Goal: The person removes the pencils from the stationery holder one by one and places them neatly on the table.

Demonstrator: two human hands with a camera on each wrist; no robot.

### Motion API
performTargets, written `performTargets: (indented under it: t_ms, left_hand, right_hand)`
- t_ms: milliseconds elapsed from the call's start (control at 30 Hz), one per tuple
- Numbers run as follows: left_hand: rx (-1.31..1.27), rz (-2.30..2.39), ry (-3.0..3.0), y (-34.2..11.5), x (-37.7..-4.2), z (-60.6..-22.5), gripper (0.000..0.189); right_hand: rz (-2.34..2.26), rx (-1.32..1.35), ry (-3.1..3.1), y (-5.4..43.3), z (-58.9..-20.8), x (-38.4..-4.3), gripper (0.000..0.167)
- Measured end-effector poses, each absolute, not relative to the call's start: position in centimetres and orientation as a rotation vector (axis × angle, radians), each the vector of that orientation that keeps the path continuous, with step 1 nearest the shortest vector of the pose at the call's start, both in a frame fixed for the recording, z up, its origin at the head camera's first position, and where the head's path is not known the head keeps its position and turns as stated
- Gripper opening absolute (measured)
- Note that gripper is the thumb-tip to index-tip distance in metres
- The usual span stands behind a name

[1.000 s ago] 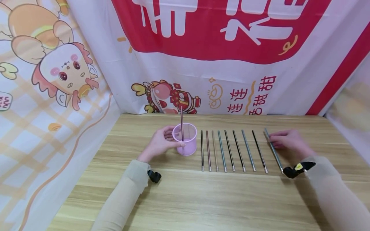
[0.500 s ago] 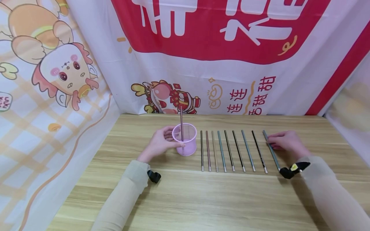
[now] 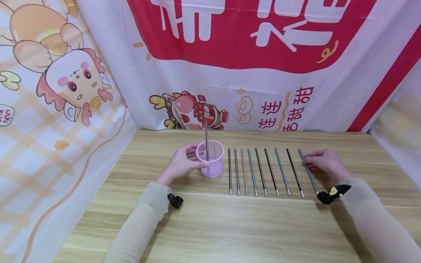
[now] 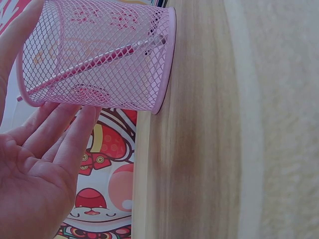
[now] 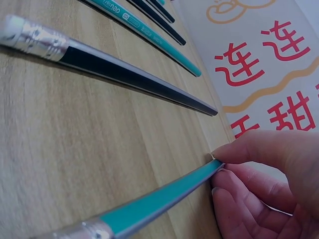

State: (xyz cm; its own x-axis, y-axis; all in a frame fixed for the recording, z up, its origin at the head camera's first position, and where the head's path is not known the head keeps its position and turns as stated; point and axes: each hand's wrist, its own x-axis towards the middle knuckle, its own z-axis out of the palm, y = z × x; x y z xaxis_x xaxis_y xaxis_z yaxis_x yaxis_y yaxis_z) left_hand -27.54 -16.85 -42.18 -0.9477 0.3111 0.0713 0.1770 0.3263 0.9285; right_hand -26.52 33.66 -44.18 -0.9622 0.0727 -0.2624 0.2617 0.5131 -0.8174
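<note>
A pink mesh pen cup [image 3: 216, 170] stands upright on the table, with one dark red pencil [image 3: 207, 138] leaning inside it. My left hand [image 3: 179, 163] holds the cup from its left side, thumb across the front near the rim and fingers behind. In the left wrist view the fingers [image 4: 65, 137] touch the mesh wall. At the right end of a row of pencils, my right hand [image 3: 327, 162] pinches a teal pencil [image 3: 310, 175] near its far end between thumb and fingers. That pencil lies slanted along the tabletop, eraser end toward me.
Several pencils lie side by side between the cup and my right hand, including a black pencil [image 3: 295, 173] nearest it and a natural-wood pencil [image 3: 245, 171]. Printed cloth [image 3: 250, 109] hangs along the table's back edge, with more cloth [image 3: 59, 153] at the left.
The right hand and the teal pencil have shifted slightly left, closer to the row, mostly in the first half second. The left hand and the cup stay put.
</note>
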Motion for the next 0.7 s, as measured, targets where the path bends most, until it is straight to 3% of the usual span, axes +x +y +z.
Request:
performTargets:
  t_ms: [400,600,700]
  left_hand:
    - [0.452,1.683,2.484,-16.8,-27.5,-42.1,0.086]
    - [0.441,1.688,2.486,-16.9,-27.6,-42.3,0.086]
    - [0.447,1.692,2.483,-16.9,-27.7,-42.4,0.086]
  right_hand:
    - [-1.591,0.230,2.506,34.0,-44.1,-26.1,0.058]
    - [-1.688,0.234,2.450,34.5,-42.2,-25.6,0.076]
    - [-1.760,0.238,2.433,34.3,-40.8,-25.6,0.077]
